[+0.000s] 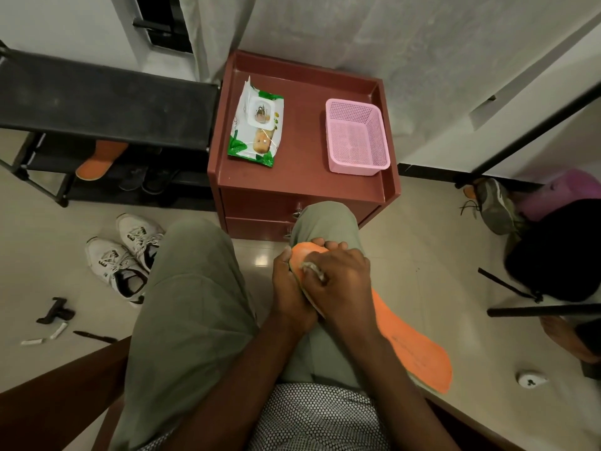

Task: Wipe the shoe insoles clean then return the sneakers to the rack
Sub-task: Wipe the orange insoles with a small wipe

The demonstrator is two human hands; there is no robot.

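head view: insole wiping under way, sneakers still on the floor

head camera looks down at a seated person's lap. the orange insole (pixel 409 340) lies slanted along the right thigh, toe end up near the knee, heel end hanging past the leg. the left hand (pixel 292 288) curls round the insole's toe end from the left edge and holds it steady. the right hand (pixel 344 278) has its fingers bunched round a white wet wipe (pixel 313 270) and presses it onto the insole near the toe.

judging from this, the task is in its early middle: one insole is being wiped, and a second orange insole (pixel 102 159) rests on a lower shelf of the black shoe rack (pixel 107 102); whether that one is already clean cannot be told. the pair of white sneakers (pixel 126 255) stands on the floor left of the knees, both without insoles as far as can be seen, so refitting and racking them remain.

on the brown bedside cabinet (pixel 302 177) lie a wet wipes pack (pixel 255 123), its lid closed, and beside it a pink mesh basket (pixel 356 136), which holds nothing visible.
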